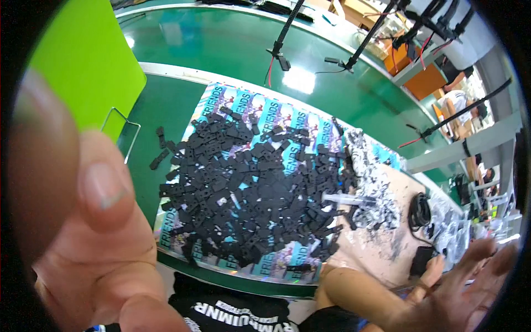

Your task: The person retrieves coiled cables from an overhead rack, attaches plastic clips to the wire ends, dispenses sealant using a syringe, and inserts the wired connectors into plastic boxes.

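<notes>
Close to the camera on the left, my left hand (110,243) is raised, fingers loosely bent and apart, with nothing visible in it; the finger nearest the lens is blurred. At the lower right my right hand (470,293) is lifted too, its fingers spread and holding nothing. Between the two hands, a large heap of small black plastic parts (254,188) covers a sheet printed "FRIENDS" (265,268) on the green table. A clear syringe-like tube (348,199) lies at the heap's right edge. Neither hand touches these things.
White scraps with black bits (376,193) lie right of the heap. Beyond are a coiled black cable (419,210) and another person's hand (433,272). A green panel (83,61) and a bent wire stand (135,138) are at left. Jointed black arms (282,41) hang above.
</notes>
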Motion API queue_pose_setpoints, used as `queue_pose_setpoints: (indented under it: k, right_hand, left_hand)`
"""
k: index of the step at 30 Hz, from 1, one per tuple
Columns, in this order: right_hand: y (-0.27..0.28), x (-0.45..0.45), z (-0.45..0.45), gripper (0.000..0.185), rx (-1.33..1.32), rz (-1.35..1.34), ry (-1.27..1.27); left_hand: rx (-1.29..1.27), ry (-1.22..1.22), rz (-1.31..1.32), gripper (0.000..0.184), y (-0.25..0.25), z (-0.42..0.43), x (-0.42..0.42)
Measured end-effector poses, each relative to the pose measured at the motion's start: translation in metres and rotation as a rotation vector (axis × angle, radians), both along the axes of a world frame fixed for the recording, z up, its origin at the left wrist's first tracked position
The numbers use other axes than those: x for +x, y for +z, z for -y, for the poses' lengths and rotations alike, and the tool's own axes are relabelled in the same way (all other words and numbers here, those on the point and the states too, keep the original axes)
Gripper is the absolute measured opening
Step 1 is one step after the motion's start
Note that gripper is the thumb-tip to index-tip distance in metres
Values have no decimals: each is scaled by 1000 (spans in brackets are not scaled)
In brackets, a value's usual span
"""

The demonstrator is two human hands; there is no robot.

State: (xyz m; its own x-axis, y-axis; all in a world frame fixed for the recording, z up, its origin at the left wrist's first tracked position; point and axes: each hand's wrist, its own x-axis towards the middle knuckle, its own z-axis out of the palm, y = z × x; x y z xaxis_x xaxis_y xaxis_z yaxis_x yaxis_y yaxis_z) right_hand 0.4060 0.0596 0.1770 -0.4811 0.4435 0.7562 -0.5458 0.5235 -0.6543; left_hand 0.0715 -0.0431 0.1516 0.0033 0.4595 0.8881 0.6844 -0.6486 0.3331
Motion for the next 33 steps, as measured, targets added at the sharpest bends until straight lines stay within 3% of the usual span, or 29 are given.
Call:
queue_pose_setpoints:
  k: [8,17,26,29,33]
  right_hand:
    - [0,2,-2,20,-24,-39,-19]
    - [-3,0,-4,21,-24,-32,-8]
    - [7,8,-6,21,-14,-60,-8]
    - [4,-4,-7,22,-36,-64,1]
    - [-3,-7,-5,22,-32,-79,18]
  left_hand:
    - [-145,44,8,94,10,7,4]
    - [4,94,-45,96,-2,0,12]
    - [330,196,125,67,-19,-24,32]
    - [369,124,71,67,-26,-23,18]
    - [391,235,141,73,-24,-28,32]
